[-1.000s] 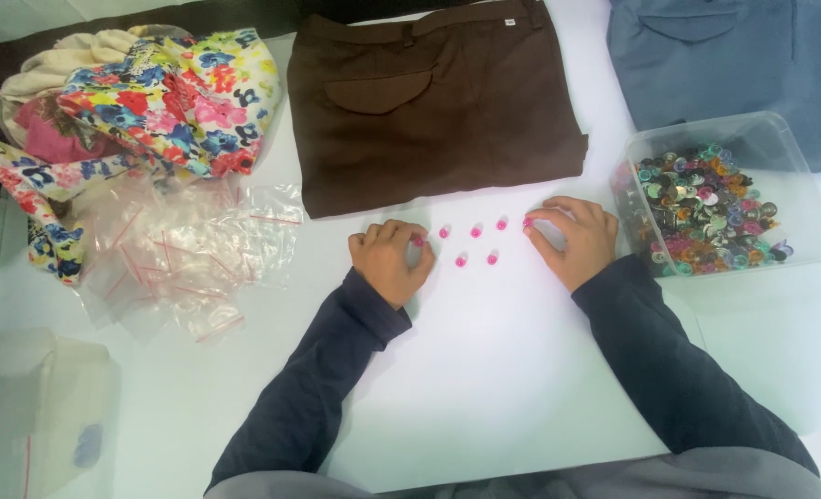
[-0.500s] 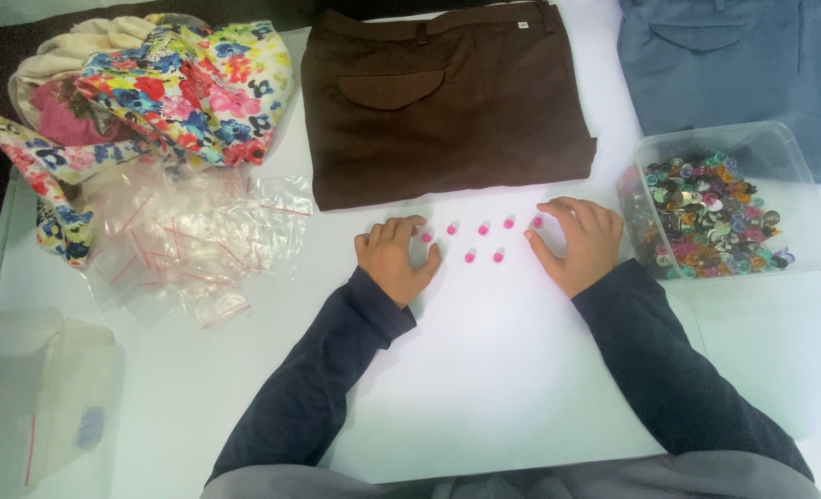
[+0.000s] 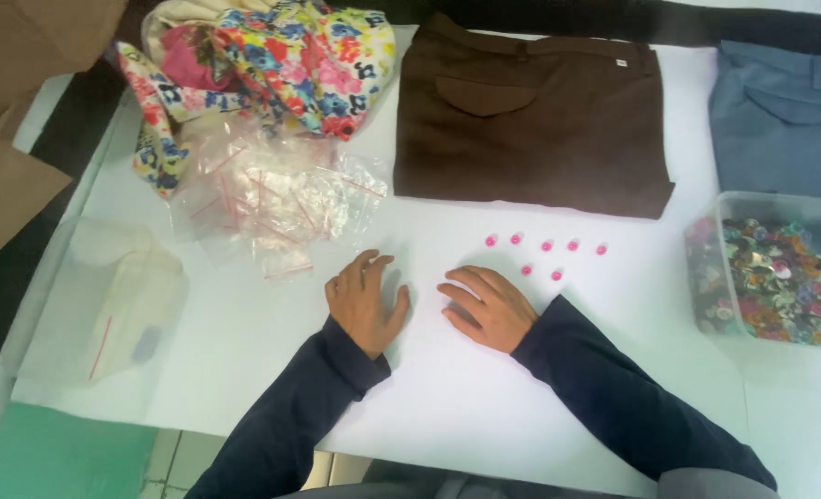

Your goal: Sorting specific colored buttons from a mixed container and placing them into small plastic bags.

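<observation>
My left hand (image 3: 366,303) lies flat on the white table (image 3: 484,407), fingers spread, holding nothing. My right hand (image 3: 486,308) rests palm down beside it, fingers apart and empty. Several small pink buttons (image 3: 546,248) lie in two short rows on the table just beyond and to the right of my right hand, not touched. Folded brown trousers (image 3: 530,115) lie past the buttons. A clear plastic tub of mixed coloured buttons (image 3: 772,277) stands at the right.
A heap of small clear zip bags (image 3: 272,203) lies left of my left hand. Floral cloth (image 3: 281,60) is bunched at the back left. A blue folded garment (image 3: 784,115) lies back right. A bigger clear bag (image 3: 115,305) sits at the table's left edge.
Both hands have pulled away from the ends of the button rows and moved left, now lying flat and close together. The view has shifted, so everything sits further right.
</observation>
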